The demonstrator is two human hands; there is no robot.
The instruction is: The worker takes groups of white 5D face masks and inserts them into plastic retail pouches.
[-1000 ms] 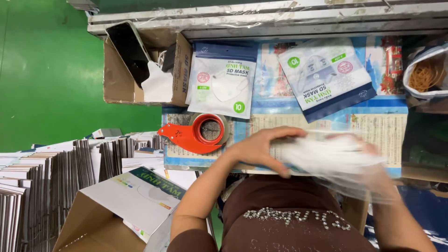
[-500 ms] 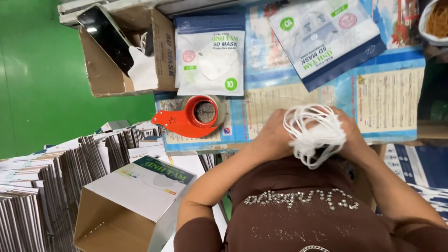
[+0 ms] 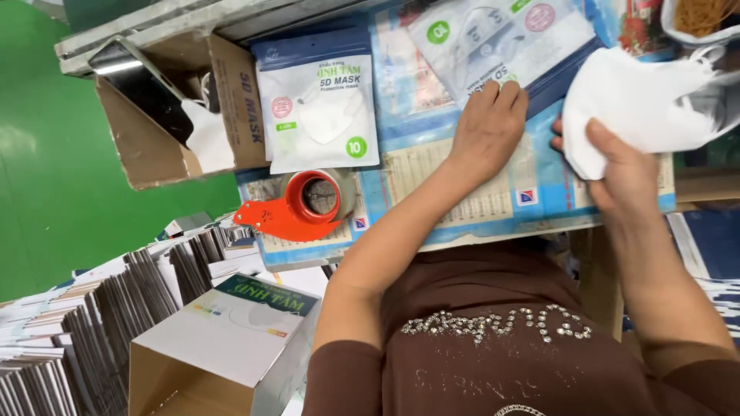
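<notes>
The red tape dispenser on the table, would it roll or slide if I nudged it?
The red tape dispenser probably slides rather than rolls: it lies flat on its side, roll face up, on a glossy printed sheet. Its handle sticks out to one side, so a push there would likely spin it.

Soft white matt cloth masks (image 3: 640, 100); glossy clear-and-blue plastic mask pouch (image 3: 501, 46); smooth orange plastic tape dispenser (image 3: 297, 209); matt brown corrugated cardboard box (image 3: 177, 115); printed paper table cover (image 3: 478, 196).
</notes>
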